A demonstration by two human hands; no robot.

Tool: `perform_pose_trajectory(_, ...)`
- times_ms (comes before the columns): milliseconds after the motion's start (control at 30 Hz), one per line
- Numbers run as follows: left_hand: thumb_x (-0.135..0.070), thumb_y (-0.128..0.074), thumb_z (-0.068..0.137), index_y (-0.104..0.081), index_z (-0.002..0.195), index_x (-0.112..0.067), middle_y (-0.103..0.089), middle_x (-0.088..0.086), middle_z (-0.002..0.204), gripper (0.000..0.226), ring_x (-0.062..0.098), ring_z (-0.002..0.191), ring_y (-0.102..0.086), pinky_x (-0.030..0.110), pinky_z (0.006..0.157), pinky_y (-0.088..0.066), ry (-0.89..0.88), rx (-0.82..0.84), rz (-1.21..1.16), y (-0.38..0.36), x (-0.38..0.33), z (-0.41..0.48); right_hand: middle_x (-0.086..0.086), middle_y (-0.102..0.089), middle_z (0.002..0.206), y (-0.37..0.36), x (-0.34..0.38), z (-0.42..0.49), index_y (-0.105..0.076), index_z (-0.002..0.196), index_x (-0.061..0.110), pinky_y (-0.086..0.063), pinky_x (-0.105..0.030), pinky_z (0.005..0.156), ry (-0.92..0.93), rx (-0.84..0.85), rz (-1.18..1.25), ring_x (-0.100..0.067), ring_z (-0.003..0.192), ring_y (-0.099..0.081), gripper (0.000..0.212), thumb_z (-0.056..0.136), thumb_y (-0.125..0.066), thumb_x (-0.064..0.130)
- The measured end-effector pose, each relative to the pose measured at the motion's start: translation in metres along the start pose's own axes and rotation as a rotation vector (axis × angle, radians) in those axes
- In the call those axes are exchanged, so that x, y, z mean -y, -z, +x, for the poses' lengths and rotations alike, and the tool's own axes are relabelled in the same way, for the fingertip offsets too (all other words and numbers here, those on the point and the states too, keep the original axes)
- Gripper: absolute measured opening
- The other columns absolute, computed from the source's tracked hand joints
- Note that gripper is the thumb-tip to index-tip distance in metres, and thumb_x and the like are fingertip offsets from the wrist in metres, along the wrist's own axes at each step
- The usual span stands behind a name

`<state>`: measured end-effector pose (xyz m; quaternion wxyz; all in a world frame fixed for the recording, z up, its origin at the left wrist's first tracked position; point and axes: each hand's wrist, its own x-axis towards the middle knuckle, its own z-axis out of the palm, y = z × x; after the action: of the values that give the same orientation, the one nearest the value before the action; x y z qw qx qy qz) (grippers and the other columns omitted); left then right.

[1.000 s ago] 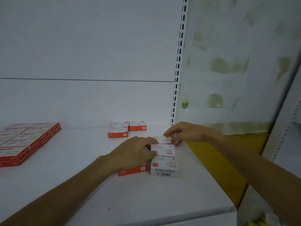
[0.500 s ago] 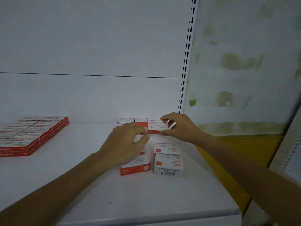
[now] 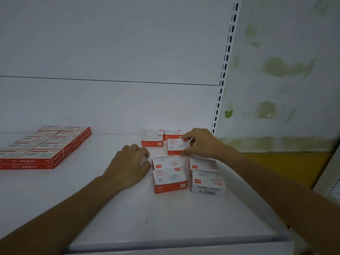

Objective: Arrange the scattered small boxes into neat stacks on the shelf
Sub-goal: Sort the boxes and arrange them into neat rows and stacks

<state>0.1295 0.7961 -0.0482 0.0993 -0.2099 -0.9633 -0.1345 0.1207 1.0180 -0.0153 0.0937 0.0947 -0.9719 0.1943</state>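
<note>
right hand [image 3: 200,142], centre right, pinches a small box [image 3: 177,146] between thumb and fingertips. left hand [image 3: 128,162] lies curled on the shelf [image 3: 128,218] beside the loose boxes [image 3: 169,179]; whether it holds anything i cannot tell. the small box's long axis runs left-right, white face toward the camera, just in front of the rear boxes [image 3: 152,141].

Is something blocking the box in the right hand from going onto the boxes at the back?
Nothing visible does. The right hand pinches the box right in front of the back boxes, nothing between them. The left hand lies lower, off to the side.
</note>
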Motion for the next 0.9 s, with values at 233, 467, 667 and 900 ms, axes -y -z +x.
perform_pose_trajectory(233, -0.04, -0.038, 0.094, -0.041, 0.131, -0.022, -0.041, 0.003, 0.139, 0.041, 0.02, 0.125, -0.037, 0.032, 0.103, -0.032, 0.03, 0.055, -0.005, 0.0, -0.001, 0.004, -0.003, -0.058, 0.114, -0.013, -0.004, 0.013, -0.052, 0.109, 0.013, -0.045, -0.022, 0.075, -0.161, 0.009, 0.051, -0.014, 0.091, -0.055, 0.042, 0.078, -0.07, 0.035)
perform_pose_trajectory(467, -0.04, -0.034, 0.095, -0.035, 0.134, -0.018, -0.04, 0.004, 0.141, 0.045, 0.022, 0.129, -0.034, 0.035, 0.106, -0.03, 0.014, 0.105, -0.006, -0.006, -0.001, 0.01, -0.006, -0.059, 0.112, -0.018, -0.002, 0.026, -0.053, 0.106, 0.01, -0.043, -0.022, 0.074, -0.195, -0.013, 0.031, -0.015, 0.089, -0.053, 0.037, 0.08, -0.07, 0.031)
perform_pose_trajectory(667, -0.041, -0.033, 0.095, -0.034, 0.135, -0.019, -0.038, 0.003, 0.143, 0.045, 0.022, 0.131, -0.033, 0.035, 0.107, -0.03, 0.008, 0.088, -0.001, -0.008, 0.001, 0.011, -0.011, -0.058, 0.111, -0.02, 0.003, 0.039, -0.053, 0.107, 0.004, -0.039, -0.02, 0.061, -0.208, -0.023, -0.011, -0.018, 0.086, -0.051, 0.034, 0.082, -0.067, 0.023)
perform_pose_trajectory(900, -0.041, -0.034, 0.095, -0.035, 0.135, -0.019, -0.037, 0.003, 0.144, 0.046, 0.021, 0.131, -0.032, 0.035, 0.108, -0.029, 0.005, 0.081, -0.009, -0.007, 0.0, 0.01, -0.009, -0.054, 0.121, -0.021, 0.006, 0.038, -0.054, 0.113, 0.01, -0.041, -0.025, 0.081, -0.234, -0.04, -0.078, -0.022, 0.106, -0.051, 0.039, 0.081, -0.067, 0.027)
